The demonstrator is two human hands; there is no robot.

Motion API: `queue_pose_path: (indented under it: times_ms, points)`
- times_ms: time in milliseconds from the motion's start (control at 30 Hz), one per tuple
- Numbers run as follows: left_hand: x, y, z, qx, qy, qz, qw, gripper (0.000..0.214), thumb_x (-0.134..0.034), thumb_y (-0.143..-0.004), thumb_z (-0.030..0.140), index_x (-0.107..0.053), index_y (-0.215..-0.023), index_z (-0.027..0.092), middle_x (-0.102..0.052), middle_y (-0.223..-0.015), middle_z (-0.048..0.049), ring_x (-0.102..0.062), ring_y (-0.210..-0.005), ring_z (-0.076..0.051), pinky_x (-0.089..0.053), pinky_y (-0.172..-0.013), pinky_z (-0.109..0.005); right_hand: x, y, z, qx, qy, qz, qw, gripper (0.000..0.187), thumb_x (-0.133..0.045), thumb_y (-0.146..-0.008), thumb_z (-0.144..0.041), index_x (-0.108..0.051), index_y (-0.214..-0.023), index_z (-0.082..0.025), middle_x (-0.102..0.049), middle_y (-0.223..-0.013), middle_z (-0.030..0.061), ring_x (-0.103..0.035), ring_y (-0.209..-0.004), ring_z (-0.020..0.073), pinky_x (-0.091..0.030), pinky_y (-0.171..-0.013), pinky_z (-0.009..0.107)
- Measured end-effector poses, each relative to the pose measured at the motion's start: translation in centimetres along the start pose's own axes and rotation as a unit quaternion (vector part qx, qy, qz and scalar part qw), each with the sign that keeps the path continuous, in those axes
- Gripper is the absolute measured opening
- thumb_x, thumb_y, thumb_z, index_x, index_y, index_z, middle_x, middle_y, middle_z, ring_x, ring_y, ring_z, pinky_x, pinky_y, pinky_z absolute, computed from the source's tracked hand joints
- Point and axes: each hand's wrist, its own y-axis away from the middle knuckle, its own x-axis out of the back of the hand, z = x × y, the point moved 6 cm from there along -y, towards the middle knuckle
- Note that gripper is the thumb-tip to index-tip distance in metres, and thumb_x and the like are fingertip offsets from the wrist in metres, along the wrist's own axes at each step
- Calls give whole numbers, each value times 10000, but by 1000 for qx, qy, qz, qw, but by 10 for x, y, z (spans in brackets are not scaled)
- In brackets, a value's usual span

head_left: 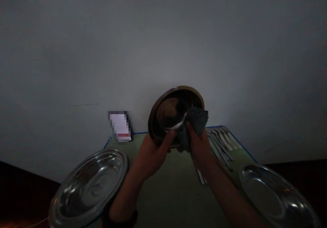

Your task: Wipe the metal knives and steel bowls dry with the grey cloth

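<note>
A round metal bowl (170,110) is held up tilted above the table, its shiny inside facing me. My left hand (157,151) grips the bowl's lower left rim, thumb over the edge. In my right hand (198,139) is a dark grey cloth (199,117) with a dotted, folded end, pressed against the bowl's lower right side. The cloth hides part of the rim, and the fingers behind the bowl are mostly out of sight.
Wide metal plates (89,183) lie at the left. An oval metal dish (288,204) sits at the right edge. Several pieces of cutlery (222,142) lie at the back right of the green tabletop (168,190). A blurred-out phone-like object (121,125) leans near the wall (163,44).
</note>
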Motion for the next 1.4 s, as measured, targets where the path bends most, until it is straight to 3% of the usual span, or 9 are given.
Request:
queue_pose_path:
  times_ms: [200, 333, 467, 600, 733, 867, 1000, 1200, 1400]
  points:
    - [40, 5, 14, -23, -86, -27, 996, 604, -569, -816, 414, -374, -1361, 243, -612, -1235, -87, -592, -1088, -247, -497, -878, -350, 17, -25, -27, 21, 105, -104, 989, 425, -669, -709, -402, -580, -1068, -195, -669, -993, 61, -608, -874, 204, -478, -794, 378]
    - [35, 9, 9, -2, -121, -117, 986, 366, -541, -825, 394, -600, -1152, 240, -722, -967, -60, -677, -819, -228, -533, -708, -325, 13, -19, -40, 76, 233, -153, 957, 310, -675, -689, -388, -591, -920, -201, -636, -808, 8, -562, -701, 164, -458, -642, 305]
    - [24, 12, 6, -24, -138, -184, 973, 316, -506, -842, 380, -616, -1110, 253, -717, -964, -45, -662, -842, -215, -510, -731, -310, 7, -12, -51, 125, 265, -162, 942, 236, -684, -674, -374, -525, -739, -212, -529, -633, -54, -478, -594, 120, -391, -548, 244]
    - [34, 6, 7, -36, -181, -117, 976, 316, -405, -889, 379, -599, -1072, 211, -697, -901, -50, -638, -795, -204, -484, -710, -308, 7, -7, -49, 129, 232, -69, 962, 252, -691, -662, -351, -494, -746, -218, -520, -630, -66, -468, -598, 118, -379, -557, 242]
    - [52, 0, 0, 10, -188, -44, 981, 336, -418, -867, 448, -625, -924, 188, -679, -761, -42, -625, -699, -218, -475, -636, -318, -2, 5, -20, 35, 175, 4, 984, 304, -672, -682, -434, -546, -836, -204, -600, -764, -13, -533, -713, 157, -425, -656, 291]
    - [62, -5, -7, 30, -119, 77, 989, 385, -471, -833, 499, -632, -948, 169, -701, -858, -63, -637, -834, -258, -493, -717, -356, -14, 18, 10, -49, 5, 37, 998, 457, -591, -762, -454, -529, -1143, -211, -626, -1125, 73, -577, -1013, 206, -445, -852, 364]
    - [59, -5, -6, 14, -35, 156, 987, 411, -514, -821, 488, -616, -1084, 190, -699, -1006, -61, -608, -1007, -268, -479, -852, -381, -19, 27, 12, -90, -66, 45, 993, 499, -561, -781, -434, -495, -1232, -233, -625, -1183, 73, -578, -1091, 221, -480, -859, 385]
    - [47, 9, 8, 11, -29, 159, 987, 432, -482, -848, 480, -568, -1194, 235, -678, -1109, -56, -523, -1180, -288, -428, -976, -407, -33, 46, 3, -181, -127, 11, 975, 486, -620, -741, -450, -555, -1166, -224, -641, -1168, 65, -613, -1058, 235, -520, -824, 363]
    - [17, 14, 17, -61, -44, 61, 995, 696, -493, -862, 451, -176, -1453, 262, -405, -1446, -62, -315, -1351, -243, -264, -1109, -425, -43, 46, 4, -233, -184, -81, 952, 467, -574, -778, -495, -570, -1157, -221, -654, -1157, 63, -626, -1037, 226, -518, -833, 354]
